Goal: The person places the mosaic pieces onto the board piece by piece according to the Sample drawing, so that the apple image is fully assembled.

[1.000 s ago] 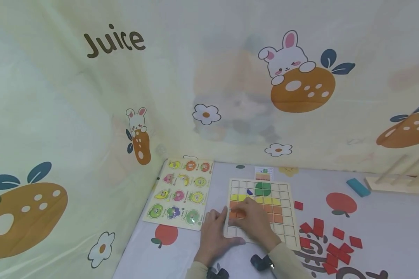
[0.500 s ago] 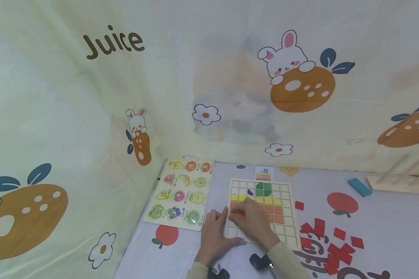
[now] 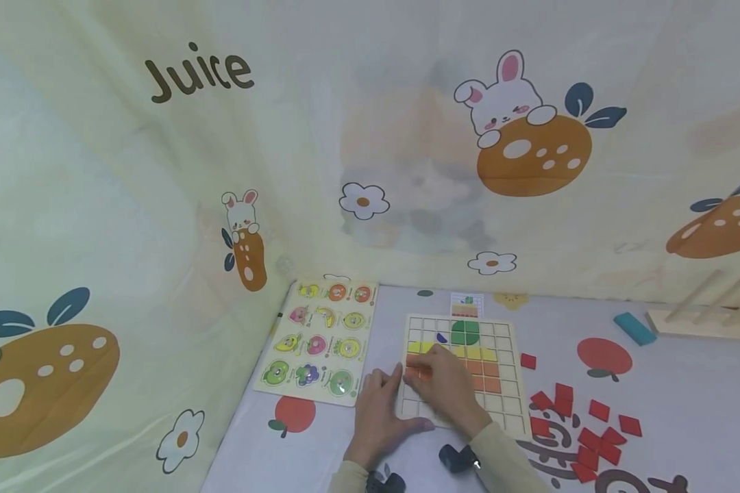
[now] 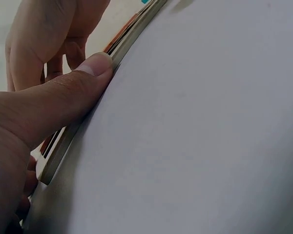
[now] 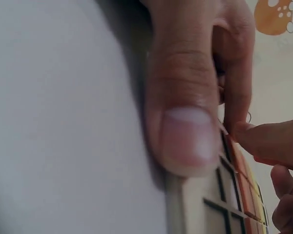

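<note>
My left hand (image 3: pixel 379 418) grips the lower left corner of a pale wooden grid board (image 3: pixel 514 390). Its thumb (image 4: pixel 95 66) presses along the board's near edge, and its fingers lie at the left edge. Over the left part of the board, my right hand (image 3: pixel 447 387) is bent downward. In the right wrist view its fingertips pinch an orange tile (image 5: pixel 266 160), mostly hidden by the fingers. Set in the board are orange tiles (image 3: pixel 484 376), a row of yellow tiles (image 3: pixel 477 353), green pieces (image 3: pixel 465 333) and a small blue piece (image 3: pixel 441 337).
Several red tiles (image 3: pixel 592 445) lie scattered right of the board. A fruit puzzle board (image 3: pixel 305 342) is on the left. Behind the grid board stands a small picture card (image 3: pixel 466 306). A teal block (image 3: pixel 634 329) and a wooden peg rack (image 3: pixel 684 322) are at the back right.
My right fingertips have shifted slightly up on the left side of the grid board, near the orange rows. My left hand keeps its place at the corner.
</note>
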{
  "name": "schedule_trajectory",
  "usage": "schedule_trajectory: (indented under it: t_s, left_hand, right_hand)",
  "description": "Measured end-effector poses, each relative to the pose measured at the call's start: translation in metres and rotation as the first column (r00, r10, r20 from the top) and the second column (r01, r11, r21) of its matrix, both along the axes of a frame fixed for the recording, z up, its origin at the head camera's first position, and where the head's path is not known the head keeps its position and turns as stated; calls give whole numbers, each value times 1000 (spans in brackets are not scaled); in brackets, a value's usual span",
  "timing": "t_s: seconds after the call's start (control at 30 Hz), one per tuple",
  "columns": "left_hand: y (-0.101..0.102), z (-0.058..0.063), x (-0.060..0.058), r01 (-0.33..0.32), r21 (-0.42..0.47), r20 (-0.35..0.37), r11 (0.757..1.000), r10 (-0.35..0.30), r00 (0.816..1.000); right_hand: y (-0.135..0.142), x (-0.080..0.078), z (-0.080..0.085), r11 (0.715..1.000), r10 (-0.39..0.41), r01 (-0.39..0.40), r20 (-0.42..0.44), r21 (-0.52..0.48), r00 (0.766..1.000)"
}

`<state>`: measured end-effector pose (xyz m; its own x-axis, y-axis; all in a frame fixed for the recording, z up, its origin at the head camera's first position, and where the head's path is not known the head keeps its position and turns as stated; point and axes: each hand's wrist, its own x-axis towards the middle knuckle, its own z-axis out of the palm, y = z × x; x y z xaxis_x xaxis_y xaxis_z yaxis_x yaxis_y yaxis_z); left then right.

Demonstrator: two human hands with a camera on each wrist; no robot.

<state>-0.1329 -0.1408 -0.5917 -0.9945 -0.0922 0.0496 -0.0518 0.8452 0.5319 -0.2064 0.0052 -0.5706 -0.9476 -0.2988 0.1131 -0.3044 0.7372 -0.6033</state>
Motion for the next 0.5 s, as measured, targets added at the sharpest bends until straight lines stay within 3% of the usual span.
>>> schedule_trajectory:
  t_s: [0.5]
  left_hand:
    - [3, 5, 1, -23, -2, 46, 1000, 23, 999]
  right_hand:
    - [0, 9, 0, 989, 66, -53, -91, 135, 994]
